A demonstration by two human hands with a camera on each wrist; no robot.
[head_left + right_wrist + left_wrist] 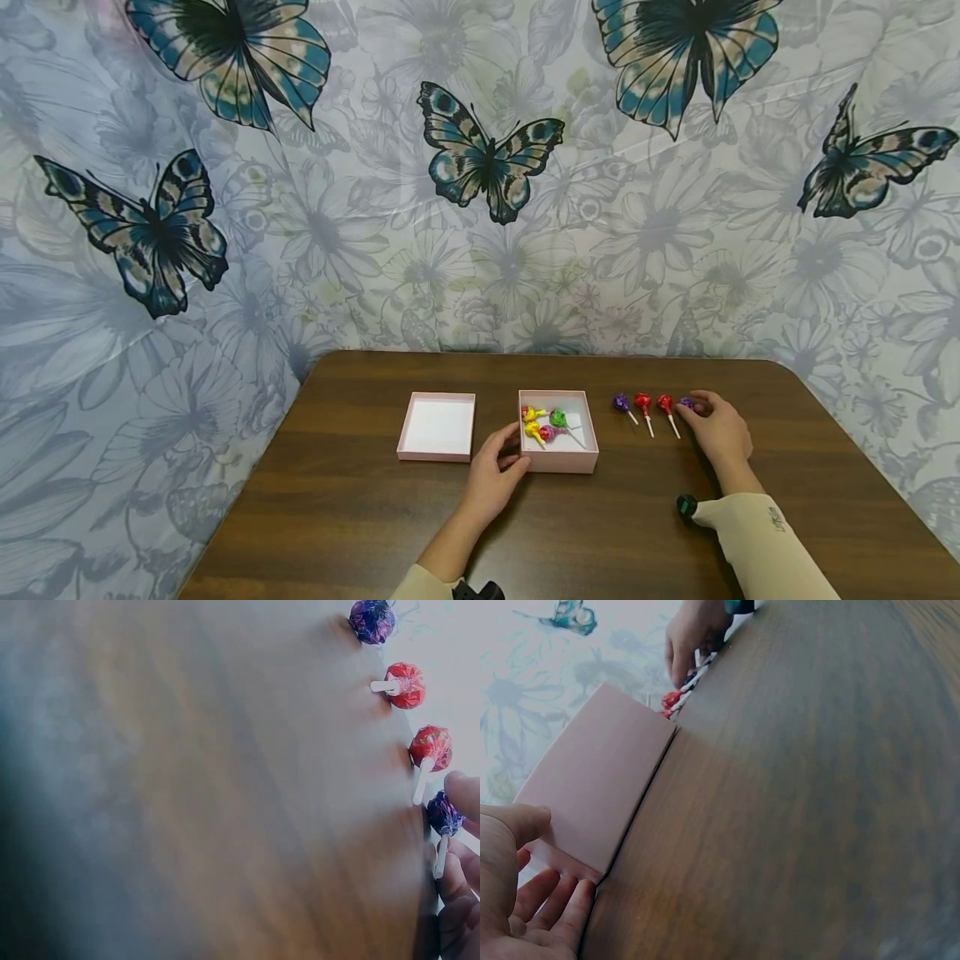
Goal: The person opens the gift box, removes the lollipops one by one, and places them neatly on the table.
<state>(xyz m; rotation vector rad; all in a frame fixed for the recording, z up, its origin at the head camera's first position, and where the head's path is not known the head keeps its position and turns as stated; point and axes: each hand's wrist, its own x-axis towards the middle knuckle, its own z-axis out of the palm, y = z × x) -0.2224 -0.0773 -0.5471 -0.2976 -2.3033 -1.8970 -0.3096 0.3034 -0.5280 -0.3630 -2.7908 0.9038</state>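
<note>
My left hand (pixel 493 475) holds the near left corner of an open pink box (pixel 558 461), its thumb on the front wall and its other fingers along the left side. Several wrapped lollipops lie in the box, among them a green lollipop (pixel 558 418) and a yellow lollipop (pixel 534 431). Farther right, my right hand (pixel 722 429) pinches a purple lollipop (pixel 445 814) between thumb and fingers; its white stick points toward the wrist camera. Left of that hand lie a red lollipop (pixel 665 403), another red lollipop (pixel 642 401) and a dark purple lollipop (pixel 622 402), in a row.
A pink box lid (pixel 436 427), white inside, lies left of the box on the brown wooden table (pixel 360 517). Behind the table's far edge hangs a cloth (pixel 450 292) printed with butterflies and flowers.
</note>
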